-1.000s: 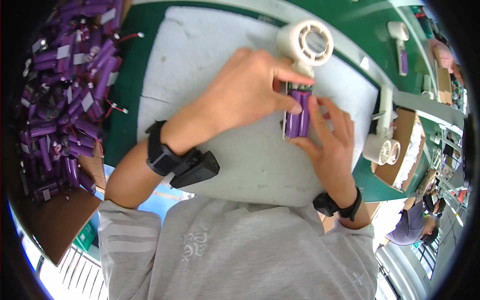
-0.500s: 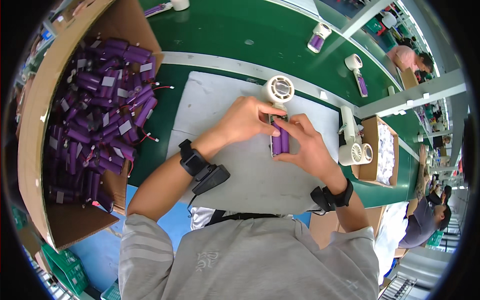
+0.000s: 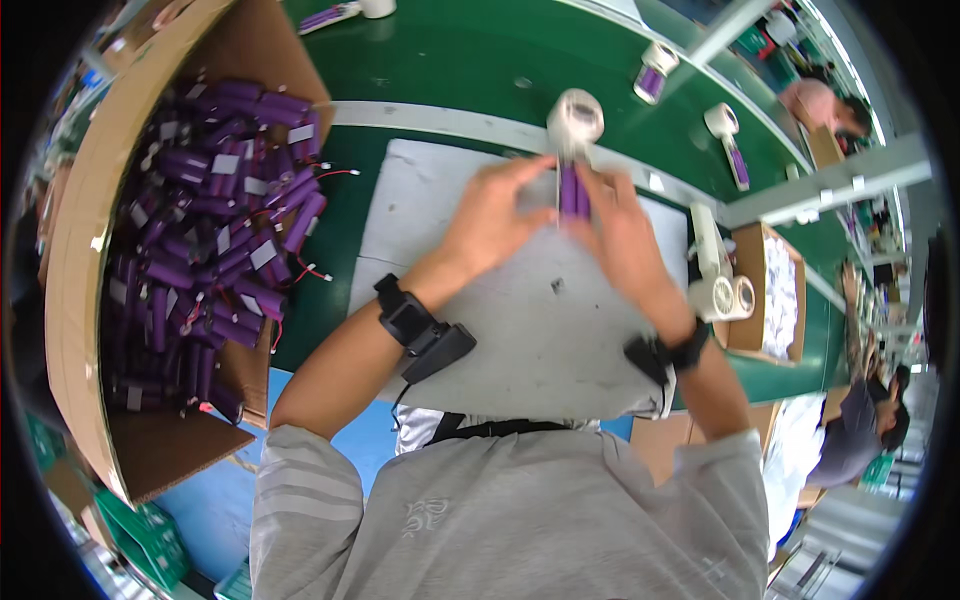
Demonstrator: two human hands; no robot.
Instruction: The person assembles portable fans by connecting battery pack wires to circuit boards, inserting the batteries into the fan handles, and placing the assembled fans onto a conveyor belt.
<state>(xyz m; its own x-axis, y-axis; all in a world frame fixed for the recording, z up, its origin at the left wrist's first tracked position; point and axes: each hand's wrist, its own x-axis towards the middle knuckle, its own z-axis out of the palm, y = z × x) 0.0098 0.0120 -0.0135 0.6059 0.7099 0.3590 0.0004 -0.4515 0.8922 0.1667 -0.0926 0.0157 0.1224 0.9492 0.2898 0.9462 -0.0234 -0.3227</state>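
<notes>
A white handheld fan (image 3: 575, 118) is at the far edge of the grey mat, its round head beyond the mat over the pale rail and green surface. Purple battery cells (image 3: 574, 192) show in its open handle, which points toward me. My right hand (image 3: 630, 240), blurred by motion, grips the handle from the right side. Left of the handle, my left hand (image 3: 488, 215) has its thumb and fingers apart, with the fingertips close to the fan; whether they touch it is hard to see.
A large cardboard box (image 3: 75, 290) of purple battery packs with wired connectors stands at left. Two white fans (image 3: 712, 275) lie right of the grey mat (image 3: 500, 340), beside a small carton (image 3: 745, 335) of white pieces. More fans (image 3: 655, 75) lie on the green surface (image 3: 450, 60). Other people sit at right.
The fan has moved away from me, from the mat to its far edge, and both hands have moved with it. My left hand's fingers have come off the battery cells.
</notes>
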